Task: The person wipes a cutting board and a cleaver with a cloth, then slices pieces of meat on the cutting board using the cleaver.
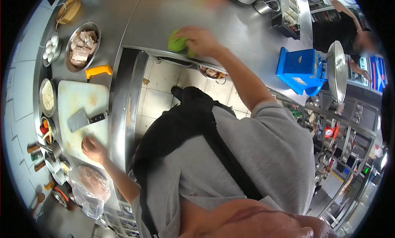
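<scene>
My right hand (199, 39) presses a bright green cloth (177, 42) onto the steel counter near its front edge. Over the lower part of a white cutting board (84, 96) is my left hand (94, 150), its fingers curled in; whatever they may hold is hidden. A cleaver (78, 122) with a black handle lies on the board, just above my left hand. Beside the board's upper corner lies a yellow-orange handle (98, 71). Past it sits a metal bowl (97, 32) of pale meat pieces (82, 46).
A blue scale (300, 67) with a metal pan (337, 71) stands at the right. Eggs (50, 48) and a bowl of chopped white food (48, 97) line the left wall. Bagged meat (92, 182) lies below the board. Another person (337, 32) stands at upper right.
</scene>
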A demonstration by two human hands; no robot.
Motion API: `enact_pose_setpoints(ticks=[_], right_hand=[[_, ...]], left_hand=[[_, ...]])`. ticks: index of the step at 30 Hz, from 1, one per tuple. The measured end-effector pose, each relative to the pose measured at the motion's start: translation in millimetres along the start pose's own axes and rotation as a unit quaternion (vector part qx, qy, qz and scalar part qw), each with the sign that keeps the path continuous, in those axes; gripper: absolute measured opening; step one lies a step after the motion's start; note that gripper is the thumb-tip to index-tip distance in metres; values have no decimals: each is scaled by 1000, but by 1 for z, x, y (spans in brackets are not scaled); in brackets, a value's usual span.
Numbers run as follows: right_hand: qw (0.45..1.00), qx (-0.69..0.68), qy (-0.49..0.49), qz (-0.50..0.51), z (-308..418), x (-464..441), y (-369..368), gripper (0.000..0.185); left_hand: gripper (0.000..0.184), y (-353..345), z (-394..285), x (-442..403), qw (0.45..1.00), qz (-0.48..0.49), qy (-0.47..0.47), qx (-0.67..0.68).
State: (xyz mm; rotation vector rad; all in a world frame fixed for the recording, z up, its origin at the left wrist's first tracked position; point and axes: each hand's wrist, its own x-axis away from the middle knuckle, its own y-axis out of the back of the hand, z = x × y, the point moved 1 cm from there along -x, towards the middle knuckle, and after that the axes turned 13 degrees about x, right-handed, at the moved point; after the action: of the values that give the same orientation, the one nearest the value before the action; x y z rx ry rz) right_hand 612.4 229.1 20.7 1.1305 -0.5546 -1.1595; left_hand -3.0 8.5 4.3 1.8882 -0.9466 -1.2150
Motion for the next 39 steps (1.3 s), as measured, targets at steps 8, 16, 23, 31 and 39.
enact_pose_setpoints(ticks=[8, 16, 23, 31, 39], right_hand=[[810, 111, -511, -267, -230, 155, 87, 36], [963, 113, -187, -159, 25, 54, -57, 50], [958, 223, -174, -46, 1, 117, 1, 48], [701, 323, -633, -53, -60, 363, 61, 54], [894, 204, -392, -72, 51, 199, -9, 53]], left_hand=[[36, -11, 2, 7, 1000, -3, -2, -25], [38, -10, -1, 8, 1000, 2, -3, -17], [35, -11, -1, 10, 1000, -4, 10, 10], [37, -5, -8, 12, 998, -20, 36, 43], [31, -9, -2, 15, 997, -40, -23, 57]])
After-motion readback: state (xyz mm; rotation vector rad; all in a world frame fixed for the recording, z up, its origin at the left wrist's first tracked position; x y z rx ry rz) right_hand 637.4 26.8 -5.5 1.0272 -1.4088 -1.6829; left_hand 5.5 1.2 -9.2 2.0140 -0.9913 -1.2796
